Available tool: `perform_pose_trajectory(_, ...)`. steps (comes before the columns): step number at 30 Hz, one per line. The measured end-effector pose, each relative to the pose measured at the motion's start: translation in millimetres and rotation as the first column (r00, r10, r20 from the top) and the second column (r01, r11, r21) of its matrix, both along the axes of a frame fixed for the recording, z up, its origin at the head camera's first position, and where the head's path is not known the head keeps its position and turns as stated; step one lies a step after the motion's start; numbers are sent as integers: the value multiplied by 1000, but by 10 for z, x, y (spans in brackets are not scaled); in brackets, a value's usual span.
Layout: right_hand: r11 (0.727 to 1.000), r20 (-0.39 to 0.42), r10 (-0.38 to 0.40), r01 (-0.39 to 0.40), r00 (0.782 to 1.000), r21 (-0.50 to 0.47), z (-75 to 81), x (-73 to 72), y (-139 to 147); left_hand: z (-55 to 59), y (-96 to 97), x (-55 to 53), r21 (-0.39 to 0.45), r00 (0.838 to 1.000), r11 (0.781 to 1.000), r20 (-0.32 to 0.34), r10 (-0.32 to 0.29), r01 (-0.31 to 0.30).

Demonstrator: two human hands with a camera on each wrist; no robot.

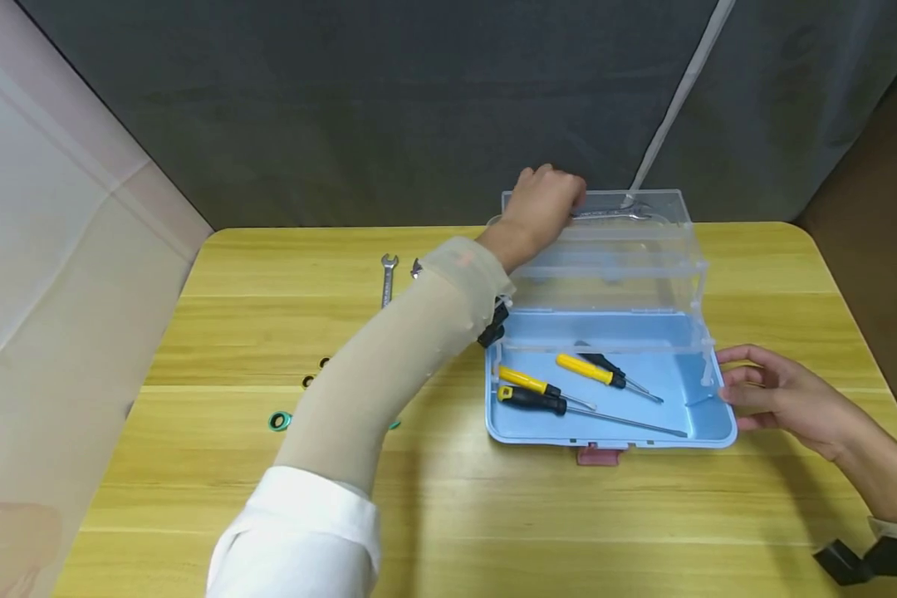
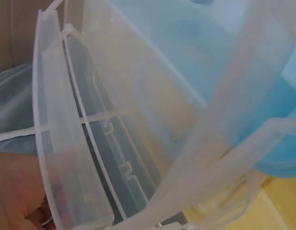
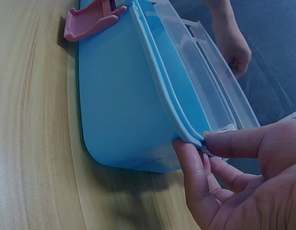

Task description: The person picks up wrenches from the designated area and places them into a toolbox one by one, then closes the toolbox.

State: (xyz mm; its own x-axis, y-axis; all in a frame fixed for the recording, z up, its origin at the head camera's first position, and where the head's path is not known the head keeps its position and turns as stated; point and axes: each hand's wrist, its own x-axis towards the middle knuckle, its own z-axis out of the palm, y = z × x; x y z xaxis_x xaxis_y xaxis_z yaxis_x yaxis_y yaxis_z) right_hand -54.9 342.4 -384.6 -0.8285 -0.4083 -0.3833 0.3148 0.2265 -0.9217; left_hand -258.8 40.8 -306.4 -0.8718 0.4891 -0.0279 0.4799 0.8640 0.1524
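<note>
A light-blue toolbox [image 1: 706, 423] stands with its clear lid [image 1: 605, 291] raised. My left hand [image 1: 541, 203] reaches to the lid's far upper edge, its fingers curled round a metal wrench [image 1: 613, 213] that shows through the clear plastic. Part of the left hand [image 2: 16, 191] appears beside the lid in the left wrist view. On the box's right side, my right hand [image 1: 792, 399] pinches the rim between thumb and fingers. Several screwdrivers lie inside, among them a yellow-handled one [image 1: 590, 370] and a long black-handled one [image 1: 534, 399].
Left of the box, another wrench [image 1: 388, 278] lies on the wooden table [image 1: 448, 515], with a green-ringed part [image 1: 279, 421] nearer the front. My left forearm hides part of that area. A pink latch [image 1: 598, 456] hangs at the box's front. A dark curtain [image 1: 344, 108] stands behind.
</note>
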Motion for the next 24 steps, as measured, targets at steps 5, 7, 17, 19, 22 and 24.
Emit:
perform_pose_trajectory(5,1000,-3,0,0,1000,13,1,-3,-1,8,-69,-20,-28,999,999,-26,43,-43)
perform_pose_trajectory(7,1000,-4,-1,1,1000,23,3,-4,-1,-6,-96,-35,-14,998,998,-37,58,-58)
perform_pose_trajectory(17,998,-8,-2,2,1000,56,12,-18,-13,-20,-137,-64,9,996,996,-27,85,-84)
perform_pose_trajectory(19,998,-9,0,0,1000,55,11,-21,-12,11,-157,-59,9,997,998,-32,70,-70)
perform_pose_trajectory(22,999,-3,3,-3,1000,42,3,-27,-10,99,-198,-34,12,998,999,-44,43,-43)
perform_pose_trajectory(24,1000,3,4,-4,1000,29,-3,-33,-7,172,-228,-10,14,998,1000,-61,26,-25)
